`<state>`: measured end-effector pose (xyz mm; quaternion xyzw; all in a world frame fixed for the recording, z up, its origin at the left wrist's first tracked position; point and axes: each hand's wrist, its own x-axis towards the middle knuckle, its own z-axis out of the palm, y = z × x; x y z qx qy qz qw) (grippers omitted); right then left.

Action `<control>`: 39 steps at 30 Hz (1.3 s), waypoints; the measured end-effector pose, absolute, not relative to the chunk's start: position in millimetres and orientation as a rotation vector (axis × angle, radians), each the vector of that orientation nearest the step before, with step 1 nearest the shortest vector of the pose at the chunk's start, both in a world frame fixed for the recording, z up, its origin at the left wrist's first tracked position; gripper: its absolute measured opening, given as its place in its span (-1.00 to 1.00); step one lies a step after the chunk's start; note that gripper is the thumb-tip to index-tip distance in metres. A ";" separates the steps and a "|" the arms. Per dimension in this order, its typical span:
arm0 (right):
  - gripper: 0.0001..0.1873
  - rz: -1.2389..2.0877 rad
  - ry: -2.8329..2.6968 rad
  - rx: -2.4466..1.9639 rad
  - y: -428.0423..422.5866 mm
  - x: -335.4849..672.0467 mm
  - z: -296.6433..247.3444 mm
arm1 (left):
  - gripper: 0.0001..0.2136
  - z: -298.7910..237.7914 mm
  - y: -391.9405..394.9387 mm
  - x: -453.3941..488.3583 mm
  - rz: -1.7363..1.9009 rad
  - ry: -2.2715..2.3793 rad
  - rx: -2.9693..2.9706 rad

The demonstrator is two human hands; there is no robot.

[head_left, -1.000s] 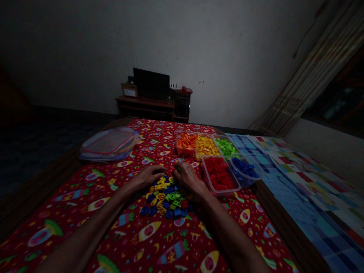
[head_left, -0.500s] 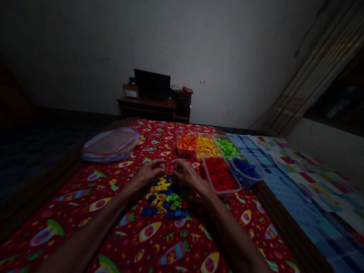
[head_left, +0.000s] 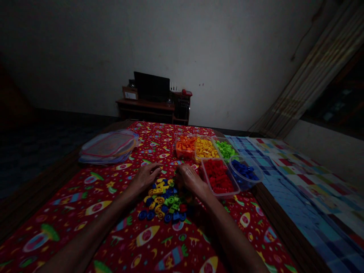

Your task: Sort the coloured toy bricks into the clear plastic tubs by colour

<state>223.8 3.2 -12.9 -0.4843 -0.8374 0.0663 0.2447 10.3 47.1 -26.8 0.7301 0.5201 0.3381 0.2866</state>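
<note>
A small heap of mixed toy pieces (head_left: 166, 201), yellow, blue, green and red, lies on the red patterned cloth (head_left: 85, 197) in front of me. My left hand (head_left: 145, 176) rests at the heap's far left edge, fingers curled down onto the pieces. At the heap's far right edge is my right hand (head_left: 191, 179), fingers also bent onto the pieces. Whether either hand holds a piece is hidden by the dim light.
Clear tubs stand to the right: orange pieces (head_left: 185, 145), yellow pieces (head_left: 205, 148), green pieces (head_left: 226, 148), red pieces (head_left: 218, 176) and a round tub of blue pieces (head_left: 243, 172). Stacked lids (head_left: 109, 146) lie at the far left. A checked cloth (head_left: 298, 189) covers the right side.
Both hands were lifted slightly above the heap half a second ago and have come back down onto its far edge. The view has shifted a little.
</note>
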 end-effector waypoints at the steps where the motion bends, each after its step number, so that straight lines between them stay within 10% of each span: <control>1: -0.86 0.161 -2.302 -1.344 3.4 221.4 -16.5 | -0.59 -27.8 46.9 9.7 0.901 1.412 1.994; 39: -0.78 0.589 -1.829 -1.397 16.5 230.0 24.5 | -0.64 -39.3 44.1 8.9 0.937 1.371 2.066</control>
